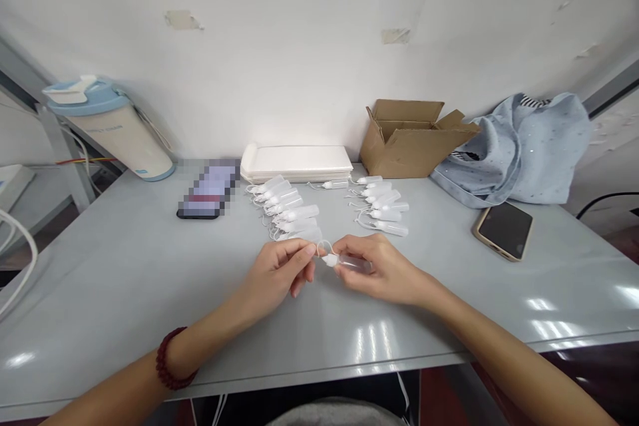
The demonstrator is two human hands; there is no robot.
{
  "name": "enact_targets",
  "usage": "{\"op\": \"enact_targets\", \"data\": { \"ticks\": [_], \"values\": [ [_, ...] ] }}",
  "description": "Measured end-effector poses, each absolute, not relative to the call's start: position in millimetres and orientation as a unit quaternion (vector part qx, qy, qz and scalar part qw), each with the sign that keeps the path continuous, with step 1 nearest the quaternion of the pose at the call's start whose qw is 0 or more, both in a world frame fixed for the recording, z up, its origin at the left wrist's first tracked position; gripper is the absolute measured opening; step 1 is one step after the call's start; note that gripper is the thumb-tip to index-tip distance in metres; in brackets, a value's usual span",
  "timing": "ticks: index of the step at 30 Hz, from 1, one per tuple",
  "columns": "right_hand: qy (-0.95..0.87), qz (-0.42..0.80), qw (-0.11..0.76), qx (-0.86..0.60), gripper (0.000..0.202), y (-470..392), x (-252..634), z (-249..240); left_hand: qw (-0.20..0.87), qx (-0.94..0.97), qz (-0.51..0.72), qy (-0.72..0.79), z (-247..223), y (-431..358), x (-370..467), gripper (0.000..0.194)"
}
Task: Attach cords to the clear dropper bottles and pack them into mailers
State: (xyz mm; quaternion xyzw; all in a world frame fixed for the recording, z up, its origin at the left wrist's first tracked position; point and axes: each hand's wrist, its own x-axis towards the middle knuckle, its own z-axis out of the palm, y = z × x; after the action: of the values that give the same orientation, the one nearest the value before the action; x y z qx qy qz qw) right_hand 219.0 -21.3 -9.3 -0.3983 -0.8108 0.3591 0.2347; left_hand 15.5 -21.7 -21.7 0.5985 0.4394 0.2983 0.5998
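Grey table [124, 293]: its surface was occupied toward the far edge. Open cardboard box [409, 156]: placed at the far right of centre. Stack of flat white packets [299, 161]: placed at far centre. Left row of bottles [283, 203] and right row of bottles [387, 198]: laid on their sides, near the packets.

Right hand [377, 266]: closed around the body of one bottle. Left hand [282, 266]: thumb and forefinger pinched together at the thin cord; the exact contact was partly hidden by the thumb.

Held bottle [355, 263]: located at near centre, on the near side of both rows. Its long axis was directed left to right, with the base turned right, within the right hand. White tip [330, 259]: pointed left, toward the left fingertips, to which it was nearer. Thin cord [326, 243]: arched from the tip's side toward the left pinch.
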Motion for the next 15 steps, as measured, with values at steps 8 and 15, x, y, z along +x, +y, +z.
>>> {"op": "enact_targets", "data": {
  "ticks": [8, 15],
  "values": [
    [-0.817, 0.345, 0.239, -0.395, 0.012, -20.5, 220.5, -10.5, 0.540, 0.645, 0.282, 0.461, -17.8, -22.1, 15.2, 0.024],
    [-0.820, 0.350, 0.228, -0.392, 0.015, -23.3, 217.6, -6.3, 0.546, 0.650, 0.267, 0.456, -20.5, -23.8, 15.6, 0.025]
  ]
}}
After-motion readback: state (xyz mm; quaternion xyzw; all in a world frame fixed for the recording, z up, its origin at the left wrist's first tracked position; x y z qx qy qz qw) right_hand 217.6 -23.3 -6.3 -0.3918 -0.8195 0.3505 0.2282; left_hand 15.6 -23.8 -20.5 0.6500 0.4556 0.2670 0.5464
